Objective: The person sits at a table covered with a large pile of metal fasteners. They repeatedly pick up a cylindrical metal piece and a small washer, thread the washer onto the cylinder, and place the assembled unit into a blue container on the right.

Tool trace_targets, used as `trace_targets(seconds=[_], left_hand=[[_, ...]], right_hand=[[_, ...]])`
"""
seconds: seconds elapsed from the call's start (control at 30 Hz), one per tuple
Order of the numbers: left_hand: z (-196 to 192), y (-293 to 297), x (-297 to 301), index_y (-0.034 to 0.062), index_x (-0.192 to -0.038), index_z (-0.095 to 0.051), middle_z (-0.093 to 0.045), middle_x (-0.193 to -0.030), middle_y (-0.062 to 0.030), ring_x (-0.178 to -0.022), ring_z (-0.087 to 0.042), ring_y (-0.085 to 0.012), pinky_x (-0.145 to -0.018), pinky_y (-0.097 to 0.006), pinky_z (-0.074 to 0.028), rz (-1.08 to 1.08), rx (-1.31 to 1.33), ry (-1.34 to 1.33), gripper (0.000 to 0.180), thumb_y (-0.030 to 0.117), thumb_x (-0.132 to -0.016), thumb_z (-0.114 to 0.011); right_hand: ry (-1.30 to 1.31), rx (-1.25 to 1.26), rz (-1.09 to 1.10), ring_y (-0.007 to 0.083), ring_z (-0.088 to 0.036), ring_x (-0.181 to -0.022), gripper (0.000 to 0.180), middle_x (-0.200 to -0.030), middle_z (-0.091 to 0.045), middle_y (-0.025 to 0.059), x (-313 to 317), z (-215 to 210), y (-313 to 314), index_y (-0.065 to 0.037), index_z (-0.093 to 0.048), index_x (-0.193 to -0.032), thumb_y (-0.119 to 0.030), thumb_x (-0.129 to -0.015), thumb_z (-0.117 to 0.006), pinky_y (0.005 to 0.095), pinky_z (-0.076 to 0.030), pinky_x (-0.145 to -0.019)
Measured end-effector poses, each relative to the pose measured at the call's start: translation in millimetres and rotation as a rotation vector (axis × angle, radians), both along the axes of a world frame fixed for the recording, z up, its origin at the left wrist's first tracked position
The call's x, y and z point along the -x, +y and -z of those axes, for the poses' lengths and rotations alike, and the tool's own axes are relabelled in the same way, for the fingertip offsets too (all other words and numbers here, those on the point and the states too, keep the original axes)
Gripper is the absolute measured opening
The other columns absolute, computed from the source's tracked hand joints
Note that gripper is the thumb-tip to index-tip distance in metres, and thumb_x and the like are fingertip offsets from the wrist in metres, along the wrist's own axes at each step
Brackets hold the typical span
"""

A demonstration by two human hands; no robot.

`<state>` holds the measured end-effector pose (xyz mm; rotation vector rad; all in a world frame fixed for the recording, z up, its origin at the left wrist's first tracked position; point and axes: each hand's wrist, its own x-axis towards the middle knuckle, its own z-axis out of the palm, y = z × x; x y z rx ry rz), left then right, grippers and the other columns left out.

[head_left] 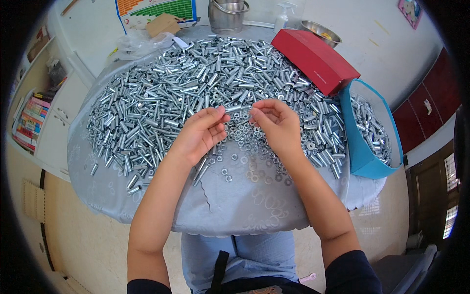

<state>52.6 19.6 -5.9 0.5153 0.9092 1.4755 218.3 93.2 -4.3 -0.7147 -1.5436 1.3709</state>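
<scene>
Head view: left hand pinches a short metal sleeve; right hand, fingers curled, pinches something too small to tell. Red box lies far right, blue bag beside it, coloured chart behind. Sleeves cover the grey-clothed round table.

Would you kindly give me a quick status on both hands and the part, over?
Left hand pinching a metal sleeve at its end. Right hand closed at the sleeve's other end, fingertips together. Loose washers and sleeve pile beneath; nothing blocking.
</scene>
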Motion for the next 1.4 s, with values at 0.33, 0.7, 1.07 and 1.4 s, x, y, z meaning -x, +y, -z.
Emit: trace_targets(seconds=[0.33, 0.7, 1.07, 1.4], left_hand=[[-0.8, -0.4, -1.6, 0.0064, -0.082, -0.055, -0.059, -0.077, -0.0009, -0.062, -0.054, -0.0059, -0.060, -0.022, -0.050, -0.007, 0.012, 0.050, 0.012, 0.018, -0.085, -0.058], [1.5, 0.0, -1.5, 0.0068, -0.083, -0.054, -0.059, -0.078, -0.0007, -0.062, -0.054, -0.0053, -0.061, -0.022, -0.050, 0.022, -0.012, 0.066, 0.012, 0.018, -0.086, -0.057], [-1.2, -1.2, -2.7, 0.0072, -0.082, -0.054, -0.060, -0.078, -0.0013, -0.062, -0.055, -0.0054, -0.060, -0.021, -0.050, 0.002, 0.002, 0.083, 0.012, 0.018, -0.085, -0.058], [-0.9, -1.2, -2.8, 0.0067, -0.083, -0.054, -0.059, -0.078, -0.0013, -0.062, -0.054, -0.0053, -0.060, -0.022, -0.050, 0.009, 0.008, 0.057, 0.012, 0.018, -0.085, -0.058]], right_hand=[[0.156, -0.034, 0.022, 0.0115, -0.060, -0.080, 0.013, -0.087, -0.063, 0.0060, -0.7, -5.3, -3.3, 0.002, -0.060, -0.092, -0.001, -0.079, -0.061, 0.0219, -0.047, -0.073], [-0.043, -0.305, 0.108, 0.0140, -0.062, -0.083, 0.019, -0.090, -0.064, 0.0085, 0.6, 1.6, -3.4, 0.001, -0.061, -0.096, -0.001, -0.077, -0.061, 0.0245, -0.048, -0.074], [-0.034, -0.348, 0.117, 0.0144, -0.062, -0.084, 0.023, -0.091, -0.065, 0.0101, 1.5, 3.5, -2.6, 0.001, -0.060, -0.100, -0.001, -0.078, -0.060, 0.0255, -0.048, -0.076], [-0.035, -0.371, 0.126, 0.0148, -0.062, -0.084, 0.021, -0.091, -0.065, 0.0111, 0.9, 0.7, -4.8, 0.002, -0.060, -0.100, -0.001, -0.079, -0.059, 0.0254, -0.048, -0.076]])
